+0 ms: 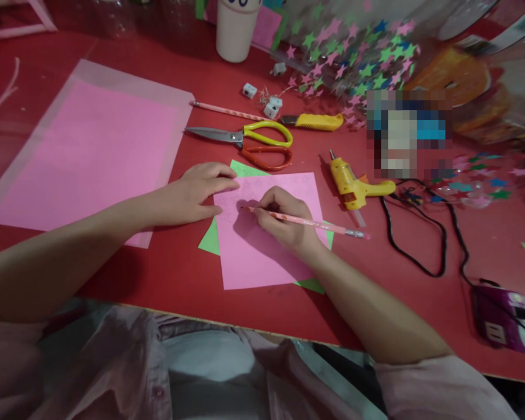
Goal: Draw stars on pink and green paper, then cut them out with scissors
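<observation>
Between the forearms (96, 233), the tabletop's near edge (245, 318) lies open up to the smaller pink sheet (254, 256) — scissors (235, 137) and glue gun (347, 184) block passage beyond.

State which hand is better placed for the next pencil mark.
Probably the right hand: it grips the pencil, tip at the small pink paper, while the left hand rests at the paper's edge.

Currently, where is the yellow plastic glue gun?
In the head view, the glue gun lies right of the pink paper under the right hand, below the yellow cutter.
</observation>
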The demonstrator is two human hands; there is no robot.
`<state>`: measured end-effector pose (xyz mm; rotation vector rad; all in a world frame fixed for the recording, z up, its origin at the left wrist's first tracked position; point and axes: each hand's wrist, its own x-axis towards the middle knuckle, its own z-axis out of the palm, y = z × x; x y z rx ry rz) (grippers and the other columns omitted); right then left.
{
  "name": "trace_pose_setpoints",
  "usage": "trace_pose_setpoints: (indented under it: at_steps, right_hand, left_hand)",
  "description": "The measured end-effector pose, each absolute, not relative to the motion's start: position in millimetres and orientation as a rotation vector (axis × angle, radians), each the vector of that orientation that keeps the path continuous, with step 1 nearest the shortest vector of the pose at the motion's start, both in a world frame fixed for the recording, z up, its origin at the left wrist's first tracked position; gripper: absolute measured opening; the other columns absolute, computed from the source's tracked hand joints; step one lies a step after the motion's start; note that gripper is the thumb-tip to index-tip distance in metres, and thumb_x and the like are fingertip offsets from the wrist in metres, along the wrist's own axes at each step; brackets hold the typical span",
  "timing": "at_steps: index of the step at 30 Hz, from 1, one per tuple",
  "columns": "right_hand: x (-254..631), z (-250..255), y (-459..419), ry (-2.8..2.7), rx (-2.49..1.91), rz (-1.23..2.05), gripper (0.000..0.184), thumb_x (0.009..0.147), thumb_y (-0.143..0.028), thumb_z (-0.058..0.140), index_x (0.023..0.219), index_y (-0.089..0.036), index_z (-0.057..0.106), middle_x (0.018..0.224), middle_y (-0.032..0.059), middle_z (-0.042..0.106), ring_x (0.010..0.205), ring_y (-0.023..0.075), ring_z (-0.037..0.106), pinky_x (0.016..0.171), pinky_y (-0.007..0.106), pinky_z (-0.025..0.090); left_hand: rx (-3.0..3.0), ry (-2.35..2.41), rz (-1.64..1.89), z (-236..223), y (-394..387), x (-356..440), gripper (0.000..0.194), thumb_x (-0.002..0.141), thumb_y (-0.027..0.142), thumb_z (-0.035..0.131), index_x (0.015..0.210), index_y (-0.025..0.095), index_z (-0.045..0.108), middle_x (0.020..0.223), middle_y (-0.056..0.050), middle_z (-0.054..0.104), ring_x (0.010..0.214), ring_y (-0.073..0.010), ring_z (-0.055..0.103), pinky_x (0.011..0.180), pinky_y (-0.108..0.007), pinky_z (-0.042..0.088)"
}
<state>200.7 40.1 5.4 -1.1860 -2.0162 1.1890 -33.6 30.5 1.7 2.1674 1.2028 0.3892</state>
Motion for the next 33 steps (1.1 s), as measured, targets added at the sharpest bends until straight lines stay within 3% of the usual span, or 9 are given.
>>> trace_pose_setpoints:
  at_steps: [10,19,33]
  right_hand:
    - [204.7,4.3,40.9,-2.087,-1.109,1.184,0.015,0.071,-0.016,0.054,0.066,-0.023,0.042,0.055,-0.0075,0.041,0.052,0.0086,0.035,0.051,0.025,0.026]
    - [208.2,3.1,44.5,-2.119,-1.025,1.200,0.012,0.066,-0.014,0.050,0.063,-0.022,0.042,0.057,-0.0059,0.045,0.053,0.0088,0.038,0.051,0.024,0.028]
    - [208.0,1.0,43.0,-2.136,-1.021,1.179,0.012,0.068,-0.013,0.051,0.065,-0.022,0.044,0.058,-0.0062,0.046,0.054,0.0087,0.038,0.051,0.024,0.029]
  left_hand:
    - [2.167,1.213,0.380,2.8,29.8,-32.6,0.045,0.086,0.033,0.054,0.130,0.024,0.059,0.144,-0.008,0.049,0.137,-0.0298,0.040,0.118,-0.049,0.029]
    - [2.170,1.209,0.378,2.3,30.0,-32.9,0.045,0.087,0.033,0.054,0.131,0.023,0.059,0.144,-0.009,0.049,0.137,-0.0292,0.040,0.118,-0.048,0.029]
    - [2.169,1.212,0.387,1.1,30.4,-33.1,0.044,0.086,0.032,0.054,0.129,0.024,0.059,0.143,-0.009,0.049,0.136,-0.0311,0.040,0.117,-0.051,0.028]
